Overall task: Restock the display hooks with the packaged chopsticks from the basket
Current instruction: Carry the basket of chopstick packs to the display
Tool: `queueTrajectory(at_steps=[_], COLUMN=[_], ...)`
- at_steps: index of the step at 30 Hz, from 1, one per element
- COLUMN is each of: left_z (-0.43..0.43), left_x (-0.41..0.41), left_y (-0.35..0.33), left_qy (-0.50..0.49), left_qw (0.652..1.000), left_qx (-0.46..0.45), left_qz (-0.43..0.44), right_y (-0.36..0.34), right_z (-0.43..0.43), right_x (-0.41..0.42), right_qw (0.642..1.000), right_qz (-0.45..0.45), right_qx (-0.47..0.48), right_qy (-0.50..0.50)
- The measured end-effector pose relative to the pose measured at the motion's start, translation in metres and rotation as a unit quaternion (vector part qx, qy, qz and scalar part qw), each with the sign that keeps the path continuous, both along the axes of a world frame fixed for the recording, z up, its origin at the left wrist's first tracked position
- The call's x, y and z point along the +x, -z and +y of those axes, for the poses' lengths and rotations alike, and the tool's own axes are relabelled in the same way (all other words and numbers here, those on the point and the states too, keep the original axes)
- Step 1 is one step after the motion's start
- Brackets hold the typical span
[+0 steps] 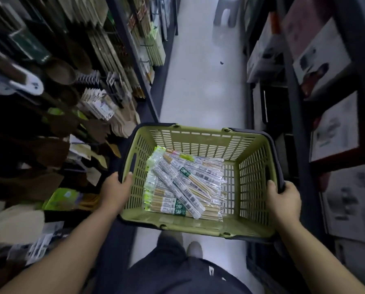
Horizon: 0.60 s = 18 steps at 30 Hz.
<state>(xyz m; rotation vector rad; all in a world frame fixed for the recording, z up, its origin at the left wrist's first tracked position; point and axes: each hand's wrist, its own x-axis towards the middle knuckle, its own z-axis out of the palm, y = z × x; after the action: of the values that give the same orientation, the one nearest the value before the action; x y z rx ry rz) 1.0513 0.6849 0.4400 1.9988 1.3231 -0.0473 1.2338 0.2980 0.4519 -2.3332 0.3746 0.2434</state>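
- dark trousers (177, 276) fill the bottom edge, one pale shoe (195, 249) poking out beneath the basket, both bare forearms reaching forward.
- left hand (115, 190) is clamped on the basket's left rim, thumb hooked over the top edge, fingers out of sight on the outer side.
- right hand (283, 200) grasps the right rim the same way, thumb inside, fingers wrapped over the dark handle that lies folded down along that edge.
- green basket (255, 170) hangs level between the two hands, above the aisle floor, slotted walls all round.
- packaged chopsticks (183, 183) lie in a loose heap on the basket's bottom, crowded towards its left wall; clear sleeves with green and white labels, the top ones slanting across those beneath.
- off to the left, just beside the basket, wooden spatulas (122, 126) hang in a row, with card-backed packs (98, 105) above them; this side is blurred, print unreadable.
- further along that rack, black display hooks (146, 46) carry long green-topped packs (156, 49).
- on the right, dark shelving holds big printed boxes (321, 58), near the right hand.
- straight ahead the pale floor (204, 92) runs away between the racks, a small dark speck (221, 63) on it.
- far end: a grey stool (227, 11) stands in the aisle.
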Motion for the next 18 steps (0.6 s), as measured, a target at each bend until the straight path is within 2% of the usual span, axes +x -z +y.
queueTrajectory(at_steps=[14, 18], left_z=[0.131, 0.152], left_x=[0.265, 0.342], left_y=[-0.004, -0.003], left_qy=[0.029, 0.019], left_qw=[0.999, 1.0], left_qx=[-0.011, -0.015], left_qz=[-0.021, -0.011], right_y=[0.001, 0.007], right_z=[0.122, 0.142], right_x=[0.233, 0.314], right_qw=[0.998, 0.999], right_qz=[-0.011, -0.005], right_qx=[-0.015, -0.002], right_qy=[0.053, 0.042])
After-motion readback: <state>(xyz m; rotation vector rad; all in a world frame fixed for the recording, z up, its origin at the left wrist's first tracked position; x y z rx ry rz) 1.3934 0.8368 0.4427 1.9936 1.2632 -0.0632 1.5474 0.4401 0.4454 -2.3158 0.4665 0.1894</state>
